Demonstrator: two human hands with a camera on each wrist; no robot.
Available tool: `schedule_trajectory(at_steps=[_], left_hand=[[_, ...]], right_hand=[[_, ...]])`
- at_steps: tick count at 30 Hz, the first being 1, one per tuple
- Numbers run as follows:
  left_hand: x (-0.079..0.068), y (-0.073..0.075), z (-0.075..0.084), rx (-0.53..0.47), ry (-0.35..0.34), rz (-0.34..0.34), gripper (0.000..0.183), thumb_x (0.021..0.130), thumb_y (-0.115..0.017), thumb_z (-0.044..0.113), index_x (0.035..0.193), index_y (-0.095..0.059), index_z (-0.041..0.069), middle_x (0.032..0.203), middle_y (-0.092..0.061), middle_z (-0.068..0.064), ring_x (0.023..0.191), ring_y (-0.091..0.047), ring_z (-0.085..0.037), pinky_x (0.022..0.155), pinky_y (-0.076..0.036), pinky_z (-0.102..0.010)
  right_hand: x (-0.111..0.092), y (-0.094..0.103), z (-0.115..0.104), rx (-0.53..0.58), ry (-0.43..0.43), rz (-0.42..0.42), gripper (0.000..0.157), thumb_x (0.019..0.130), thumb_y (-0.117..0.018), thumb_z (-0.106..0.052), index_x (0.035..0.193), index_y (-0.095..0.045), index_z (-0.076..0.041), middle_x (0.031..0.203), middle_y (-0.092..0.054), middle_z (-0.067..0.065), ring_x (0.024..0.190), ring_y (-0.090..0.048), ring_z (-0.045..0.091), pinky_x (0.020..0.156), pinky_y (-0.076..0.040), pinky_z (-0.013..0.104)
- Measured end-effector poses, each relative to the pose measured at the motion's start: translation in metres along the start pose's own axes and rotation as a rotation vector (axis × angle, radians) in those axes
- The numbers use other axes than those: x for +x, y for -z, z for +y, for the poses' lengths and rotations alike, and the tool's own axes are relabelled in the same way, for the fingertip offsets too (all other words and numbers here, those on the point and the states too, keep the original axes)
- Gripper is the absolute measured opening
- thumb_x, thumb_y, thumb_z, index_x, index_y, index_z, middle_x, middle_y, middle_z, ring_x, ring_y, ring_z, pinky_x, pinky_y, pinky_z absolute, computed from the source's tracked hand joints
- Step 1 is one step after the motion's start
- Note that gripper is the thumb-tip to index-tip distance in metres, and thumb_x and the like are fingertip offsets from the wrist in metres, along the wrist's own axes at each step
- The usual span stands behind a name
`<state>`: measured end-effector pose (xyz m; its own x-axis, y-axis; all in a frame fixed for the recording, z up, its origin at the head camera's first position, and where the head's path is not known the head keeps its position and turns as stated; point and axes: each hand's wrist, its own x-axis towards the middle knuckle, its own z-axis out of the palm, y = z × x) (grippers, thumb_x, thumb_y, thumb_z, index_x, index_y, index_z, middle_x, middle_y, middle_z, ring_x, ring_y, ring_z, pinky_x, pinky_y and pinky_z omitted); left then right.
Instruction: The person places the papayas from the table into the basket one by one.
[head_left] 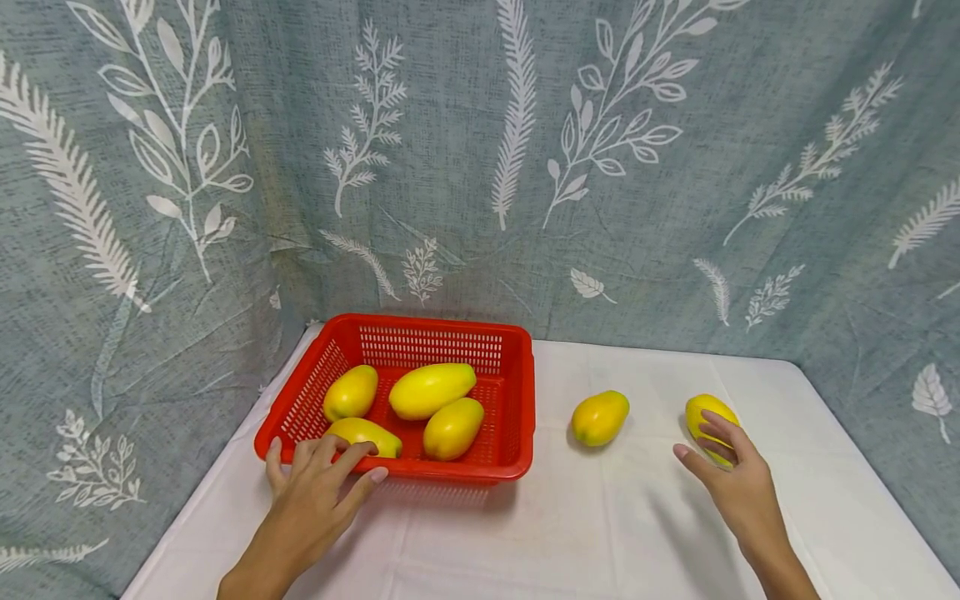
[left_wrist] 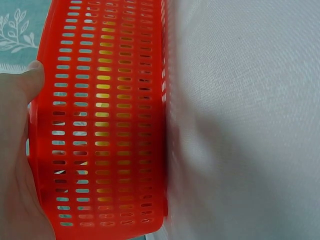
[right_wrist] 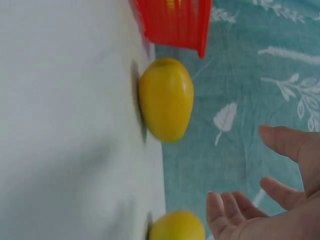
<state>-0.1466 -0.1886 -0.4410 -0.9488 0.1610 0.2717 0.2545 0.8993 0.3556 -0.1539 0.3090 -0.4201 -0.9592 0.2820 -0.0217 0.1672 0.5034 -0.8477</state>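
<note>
My left hand (head_left: 311, 492) grips the front rim of a red plastic basket (head_left: 517, 400), fingers bent over the edge. Its thumb lies along the rim in the left wrist view, beside the slotted wall (left_wrist: 115, 115). Several yellow, papaya-like fruits lie in the basket, among them a long one (head_left: 431, 390); the nearest (head_left: 367, 435) is partly covered by my left fingers. My right hand (head_left: 738, 479) hovers with spread, relaxed fingers, nothing held, before a yellow fruit (head_left: 699, 408) that it partly hides. Another yellow fruit (head_left: 600, 418) rests on the cloth between basket and right hand.
A white cloth (head_left: 555, 533) covers the table. Grey-green curtains (head_left: 450, 167) with white leaf prints hang behind it and along both sides. The basket stands at the table's left, close to the back curtain.
</note>
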Motion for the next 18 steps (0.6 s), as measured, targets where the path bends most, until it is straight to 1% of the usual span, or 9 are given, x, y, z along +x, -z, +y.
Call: schedule_trajectory(at_steps=[3, 4, 5, 7, 10, 12, 18], left_hand=[[0.0, 0.0, 0.0, -0.003, 0.0, -0.001, 0.037, 0.101, -0.067, 0.049, 0.126, -0.071, 0.022, 0.116, -0.061, -0.011, 0.12, -0.049, -0.043, 0.11, -0.002, -0.081], [0.0, 0.0, 0.0, -0.004, 0.0, -0.002, 0.037, 0.101, -0.067, 0.049, 0.126, -0.071, 0.022, 0.116, -0.061, -0.012, 0.12, -0.049, -0.043, 0.11, -0.002, -0.081], [0.0, 0.0, 0.0, -0.005, 0.0, -0.003, 0.037, 0.101, -0.067, 0.049, 0.126, -0.072, 0.022, 0.116, -0.061, -0.012, 0.12, -0.049, -0.043, 0.11, -0.002, -0.081], [0.0, 0.001, 0.0, -0.006, 0.003, -0.008, 0.037, 0.101, -0.067, 0.049, 0.126, -0.071, 0.022, 0.116, -0.061, -0.012, 0.12, -0.049, -0.043, 0.11, -0.002, -0.082], [0.0, 0.001, 0.0, -0.012, 0.01, -0.017, 0.037, 0.101, -0.068, 0.049, 0.126, -0.071, 0.022, 0.115, -0.061, -0.011, 0.12, -0.049, -0.042, 0.11, -0.002, -0.081], [0.0, 0.001, 0.0, -0.011, 0.011, -0.02, 0.038, 0.101, -0.068, 0.049, 0.126, -0.071, 0.022, 0.115, -0.06, -0.011, 0.12, -0.049, -0.043, 0.11, -0.002, -0.081], [0.0, 0.001, 0.0, -0.017, 0.013, -0.023, 0.038, 0.101, -0.067, 0.05, 0.126, -0.071, 0.022, 0.115, -0.06, -0.01, 0.119, -0.049, -0.042, 0.11, -0.002, -0.082]], right_hand=[[-0.002, 0.008, 0.008, -0.022, -0.039, 0.022, 0.081, 0.098, -0.077, -0.042, 0.163, -0.038, -0.014, 0.156, -0.049, 0.012, 0.122, -0.051, 0.0, 0.081, -0.043, 0.002], [-0.003, 0.011, 0.011, -0.023, -0.055, 0.029, 0.081, 0.098, -0.077, -0.042, 0.164, -0.038, -0.015, 0.156, -0.048, 0.011, 0.119, -0.05, -0.003, 0.08, -0.043, 0.002], [-0.003, 0.013, 0.013, -0.026, -0.072, 0.035, 0.082, 0.098, -0.077, -0.041, 0.164, -0.037, -0.015, 0.156, -0.048, 0.011, 0.119, -0.049, -0.003, 0.079, -0.043, 0.002], [-0.004, 0.017, 0.017, -0.034, -0.109, 0.051, 0.083, 0.098, -0.077, -0.041, 0.166, -0.035, -0.017, 0.157, -0.047, 0.011, 0.123, -0.051, 0.003, 0.077, -0.042, 0.001], [-0.004, 0.021, 0.021, -0.032, -0.154, 0.081, 0.083, 0.099, -0.077, -0.038, 0.166, -0.034, -0.017, 0.159, -0.046, 0.014, 0.134, -0.051, 0.022, 0.075, -0.041, 0.0], [-0.004, 0.023, 0.023, -0.031, -0.173, 0.095, 0.083, 0.1, -0.076, -0.036, 0.167, -0.032, -0.016, 0.16, -0.046, 0.017, 0.139, -0.049, 0.031, 0.073, -0.04, -0.001], [-0.002, 0.028, 0.027, -0.038, -0.202, 0.111, 0.084, 0.101, -0.075, -0.036, 0.168, -0.029, -0.014, 0.161, -0.044, 0.021, 0.144, -0.047, 0.036, 0.07, -0.038, -0.002]])
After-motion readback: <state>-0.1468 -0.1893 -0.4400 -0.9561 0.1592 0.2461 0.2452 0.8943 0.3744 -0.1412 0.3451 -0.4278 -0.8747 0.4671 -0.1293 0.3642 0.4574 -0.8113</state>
